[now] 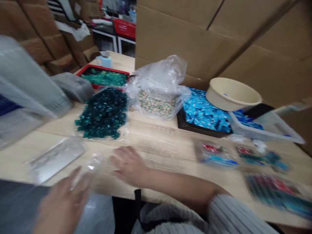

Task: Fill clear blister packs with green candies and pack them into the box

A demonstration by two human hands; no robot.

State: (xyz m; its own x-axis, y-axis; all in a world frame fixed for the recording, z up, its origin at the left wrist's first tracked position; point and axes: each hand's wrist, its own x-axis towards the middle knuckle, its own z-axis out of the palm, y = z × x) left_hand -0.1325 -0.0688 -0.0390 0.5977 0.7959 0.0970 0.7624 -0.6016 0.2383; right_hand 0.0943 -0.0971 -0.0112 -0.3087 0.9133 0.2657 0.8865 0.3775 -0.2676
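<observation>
At the lower left, my left hand (pixel 64 198) is blurred by motion, its fingers around a clear plastic bag (pixel 94 162) that shines beyond the fingertips. My right hand (pixel 131 165) reaches over the table toward the bag, thumb apart from the fingers, with nothing visible in it. Left of the bag lies a stack of clear plastic sleeves (pixel 58 157) at the table's front edge. Just behind my hands spreads a pile of dark teal wrapped pieces (pixel 103 113) on clear plastic.
Behind stand a red tray (pixel 78 72) of green pieces, a plastic bag of patterned packets (pixel 157 105), a black tray (pixel 202 129) of blue packets, and a cream basin (pixel 234 94) by a white bin (pixel 282 136). Filled clear packs (pixel 280 191) lie right. Cardboard (pixel 175 35) rises behind.
</observation>
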